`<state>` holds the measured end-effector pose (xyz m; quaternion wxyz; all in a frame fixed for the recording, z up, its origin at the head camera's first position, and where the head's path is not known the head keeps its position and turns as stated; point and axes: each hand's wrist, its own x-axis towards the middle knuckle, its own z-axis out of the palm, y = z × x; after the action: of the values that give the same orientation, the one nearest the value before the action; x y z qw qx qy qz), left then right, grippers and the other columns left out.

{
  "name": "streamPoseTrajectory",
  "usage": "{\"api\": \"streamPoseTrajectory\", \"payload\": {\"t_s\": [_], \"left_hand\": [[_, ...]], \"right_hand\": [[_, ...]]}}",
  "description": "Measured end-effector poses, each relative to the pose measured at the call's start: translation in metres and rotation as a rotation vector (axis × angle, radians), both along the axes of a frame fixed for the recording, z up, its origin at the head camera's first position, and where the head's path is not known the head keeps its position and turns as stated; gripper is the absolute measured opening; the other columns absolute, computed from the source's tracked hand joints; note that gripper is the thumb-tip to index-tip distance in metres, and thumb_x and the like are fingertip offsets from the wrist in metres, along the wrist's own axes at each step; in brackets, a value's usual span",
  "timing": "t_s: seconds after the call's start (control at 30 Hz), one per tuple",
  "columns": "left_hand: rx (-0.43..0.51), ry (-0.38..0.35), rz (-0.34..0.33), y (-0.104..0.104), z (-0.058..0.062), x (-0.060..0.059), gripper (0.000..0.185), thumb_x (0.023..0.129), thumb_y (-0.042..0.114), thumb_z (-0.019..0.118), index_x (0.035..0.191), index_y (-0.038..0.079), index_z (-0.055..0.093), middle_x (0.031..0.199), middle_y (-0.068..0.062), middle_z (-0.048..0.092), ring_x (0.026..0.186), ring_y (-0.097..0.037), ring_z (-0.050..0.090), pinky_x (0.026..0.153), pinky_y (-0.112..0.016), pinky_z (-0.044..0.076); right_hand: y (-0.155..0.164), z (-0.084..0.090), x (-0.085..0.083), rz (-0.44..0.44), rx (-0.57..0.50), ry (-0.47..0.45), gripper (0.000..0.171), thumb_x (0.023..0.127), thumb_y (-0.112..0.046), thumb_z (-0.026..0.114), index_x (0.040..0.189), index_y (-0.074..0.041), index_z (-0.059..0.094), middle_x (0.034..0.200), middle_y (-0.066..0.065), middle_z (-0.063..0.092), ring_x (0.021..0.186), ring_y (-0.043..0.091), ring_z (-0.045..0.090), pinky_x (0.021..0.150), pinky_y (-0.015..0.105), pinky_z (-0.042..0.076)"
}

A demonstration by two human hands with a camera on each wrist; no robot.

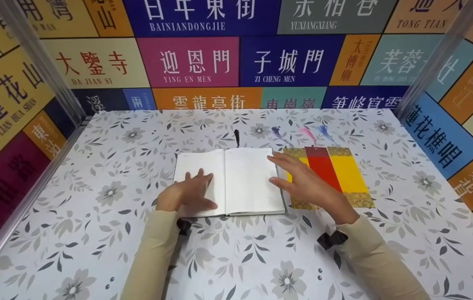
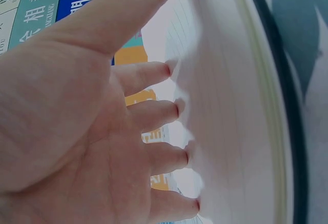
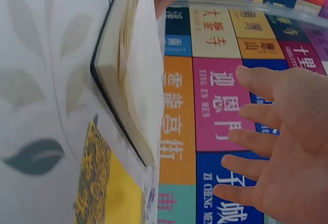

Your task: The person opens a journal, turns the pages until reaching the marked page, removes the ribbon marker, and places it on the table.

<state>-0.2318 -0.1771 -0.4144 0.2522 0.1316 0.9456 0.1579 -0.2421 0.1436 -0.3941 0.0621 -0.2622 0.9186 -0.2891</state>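
An open notebook (image 1: 253, 183) with blank-looking white pages lies flat on the table. My left hand (image 1: 192, 189) is spread over its left page; in the left wrist view the fingertips (image 2: 178, 107) touch the paper. In the head view my right hand (image 1: 309, 183) is over the notebook's right edge and the bookmarks, its fingers apart and holding nothing. The right wrist view shows this hand (image 3: 287, 142) raised clear of the notebook (image 3: 141, 65). Beside the notebook lie a red bookmark (image 1: 324, 168) and yellow ones (image 1: 347, 171) with gold patterned ends, partly covered by my right hand.
A dark tassel (image 1: 237, 137) sticks out from the notebook's top edge. Purple, pink (image 1: 307, 134) and blue tassels lie above the bookmarks. The table (image 1: 107, 233) has a leaf-and-flower cover. Colourful lettered panels (image 1: 190, 62) stand behind it and at both sides.
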Motion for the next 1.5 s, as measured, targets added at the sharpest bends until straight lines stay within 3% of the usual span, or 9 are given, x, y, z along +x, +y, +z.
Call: {"api": "streamPoseTrajectory", "payload": {"t_s": [0.2,0.57,0.93,1.2,1.5], "left_hand": [[-0.017,0.034,-0.043,-0.001,0.002,-0.002,0.097,0.091,0.045,0.067,0.16,0.002,0.015,0.163,-0.035,0.002,0.144,-0.066,0.006,0.114,-0.077,0.018],[0.008,0.02,-0.013,0.0,0.001,-0.001,0.094,0.092,0.042,0.067,0.161,0.005,0.014,0.164,-0.032,0.001,0.146,-0.064,0.003,0.117,-0.075,0.014],[0.048,0.006,-0.028,-0.003,0.001,-0.002,0.1,0.089,0.044,0.07,0.16,0.002,0.014,0.162,-0.037,-0.002,0.142,-0.068,0.001,0.111,-0.081,0.015],[0.017,0.027,-0.03,-0.002,0.0,-0.001,0.097,0.09,0.044,0.069,0.16,0.002,0.016,0.162,-0.036,0.002,0.143,-0.068,0.006,0.11,-0.081,0.019],[-0.001,0.022,-0.022,0.0,-0.001,-0.001,0.097,0.09,0.045,0.068,0.16,0.004,0.015,0.164,-0.033,0.002,0.145,-0.065,0.005,0.11,-0.082,0.018]], "right_hand": [[-0.02,-0.005,0.002,0.078,0.039,-0.021,0.064,0.096,-0.035,0.066,0.154,-0.022,0.043,0.165,0.004,0.031,0.153,0.033,0.028,0.122,0.063,0.024],[-0.033,-0.022,0.004,0.25,0.168,-0.12,0.074,0.09,-0.037,0.074,0.154,-0.018,0.042,0.167,0.005,0.026,0.156,0.033,0.02,0.126,0.056,0.021],[-0.036,-0.029,0.008,0.279,0.251,-0.153,0.079,0.086,-0.032,0.079,0.154,-0.02,0.041,0.168,0.003,0.022,0.157,0.034,0.013,0.127,0.057,0.013],[-0.033,-0.028,0.007,0.279,0.307,-0.151,0.076,0.088,-0.026,0.077,0.155,-0.023,0.04,0.168,0.0,0.025,0.158,0.032,0.014,0.128,0.055,0.014],[-0.024,-0.024,0.006,0.338,0.3,-0.166,0.069,0.092,-0.024,0.072,0.154,-0.017,0.042,0.167,0.007,0.026,0.156,0.036,0.018,0.126,0.057,0.018]]}}
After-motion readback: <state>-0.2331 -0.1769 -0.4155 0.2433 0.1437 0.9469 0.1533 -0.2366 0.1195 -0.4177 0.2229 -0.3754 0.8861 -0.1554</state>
